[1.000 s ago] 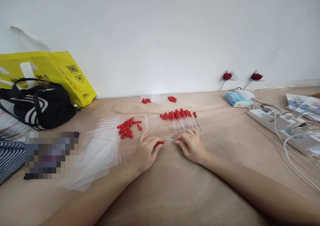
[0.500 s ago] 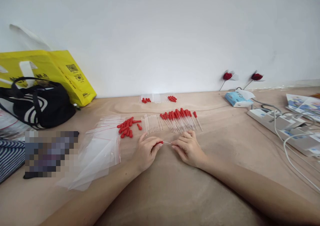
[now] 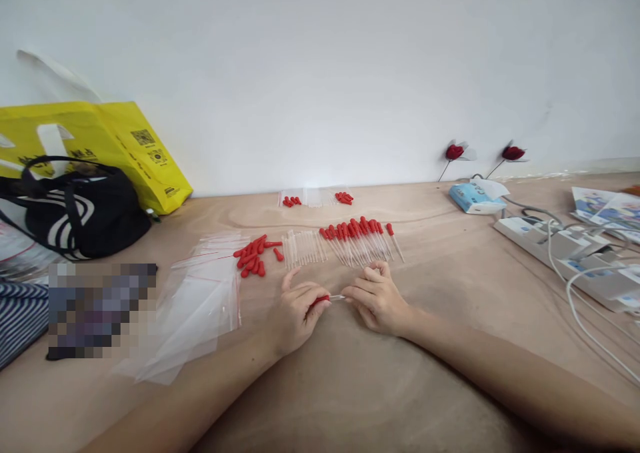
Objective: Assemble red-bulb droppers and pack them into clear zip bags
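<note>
Pinched in my left hand (image 3: 299,311) is a red rubber bulb (image 3: 321,299). My right hand (image 3: 375,298) grips a thin clear tube (image 3: 337,297), whose left end meets the bulb between the hands. Beyond my left hand lie a pile of loose red bulbs (image 3: 254,255) and a row of clear tubes (image 3: 304,247). Past my right hand, several tubes with red bulbs on their ends (image 3: 357,236) lie side by side, with a single one (image 3: 395,241) slightly apart at the right.
Clear plastic bags (image 3: 200,306) lie at the left, near a black bag (image 3: 85,206) and a yellow bag (image 3: 145,153). Small packets (image 3: 315,197) rest by the wall. A blue tissue pack (image 3: 475,198) and a power strip (image 3: 565,259) with cables are at the right.
The held bulb and tube have shifted slightly toward me. More of the red bulb shows past my left fingers, and the hands' fingers have changed position a little.
</note>
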### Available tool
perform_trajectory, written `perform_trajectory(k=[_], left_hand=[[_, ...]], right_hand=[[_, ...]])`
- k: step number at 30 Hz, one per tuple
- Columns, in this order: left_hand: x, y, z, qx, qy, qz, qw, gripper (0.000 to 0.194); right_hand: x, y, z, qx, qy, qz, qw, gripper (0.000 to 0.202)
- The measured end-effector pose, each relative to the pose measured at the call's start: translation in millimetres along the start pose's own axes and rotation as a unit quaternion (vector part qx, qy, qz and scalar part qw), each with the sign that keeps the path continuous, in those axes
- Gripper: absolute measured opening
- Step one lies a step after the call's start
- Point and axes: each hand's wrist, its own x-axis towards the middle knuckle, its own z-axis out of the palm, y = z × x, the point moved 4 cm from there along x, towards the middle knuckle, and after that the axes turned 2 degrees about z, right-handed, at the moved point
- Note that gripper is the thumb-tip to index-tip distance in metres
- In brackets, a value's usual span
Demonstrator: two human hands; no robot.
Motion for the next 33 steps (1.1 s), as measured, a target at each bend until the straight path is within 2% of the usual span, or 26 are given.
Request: perform_trajectory(k=[8,15,24,26,28,31,33], left_hand=[[-1,4,0.2,0.000,0.027,0.024,0.999,0.012],[1,0,0.5,0.013,0.009,0.032,0.999,0.012],[8,-12,-11.4,0.098,-0.013,0.014,0.995,0.015],[12,-21,-20.0,0.145,-0.002,-0.018,0.989,0.029],[14,-36,-30.5,0.198,0.010,-0.078,0.977,0.039],[15,-61,-44.3,0.251,-0.009,-0.180,0.951,0.034],[13,-75,-50.1,0.264,-0.041,-0.222,0.938,0.029]], right_hand=[[3,-4,6,0.033,-0.003,-0.001,0.999,0.019],[5,0,8,0.055,-0.033,0.015,0.998,0.020],[18,7,4,-0.037,-0.101,0.050,0.993,0.017],[20,23,1,-0.048,-0.094,0.109,0.988,0.017],[22,47,-4,-0.056,-0.060,0.210,0.974,0.018],[22,84,-7,-0.067,-0.015,0.358,0.931,0.019],[23,100,-5,-0.081,-0.007,0.420,0.904,0.020]])
